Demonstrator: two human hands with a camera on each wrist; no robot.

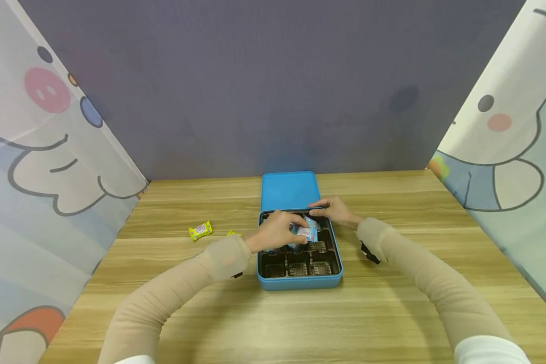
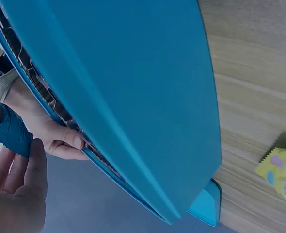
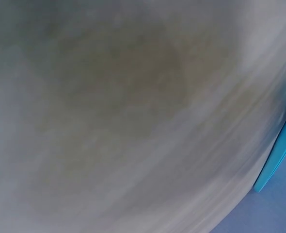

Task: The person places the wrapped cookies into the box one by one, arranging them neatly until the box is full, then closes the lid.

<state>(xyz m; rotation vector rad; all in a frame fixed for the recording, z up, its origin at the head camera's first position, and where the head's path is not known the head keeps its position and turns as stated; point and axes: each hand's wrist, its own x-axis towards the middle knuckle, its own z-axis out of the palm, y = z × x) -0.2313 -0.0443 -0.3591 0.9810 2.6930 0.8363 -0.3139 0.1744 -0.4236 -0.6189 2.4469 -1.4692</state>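
Closest to me on the feed is the front wall of the blue box (image 1: 300,283), with the front row of its dark tray (image 1: 299,258) just behind. Over the box's middle I see the left hand (image 1: 276,232) pinching a blue packet (image 2: 14,132) between thumb and fingers; more blue packets (image 1: 295,246) lie in the box. Left of the box, on the wooden table (image 1: 382,313), I have one yellow packet (image 1: 200,230) well apart and a second yellow one (image 1: 233,233) nearer, mostly hidden. At the box's far right corner the right hand (image 1: 338,211) grips the rim. Behind the box is its open lid (image 1: 290,191).
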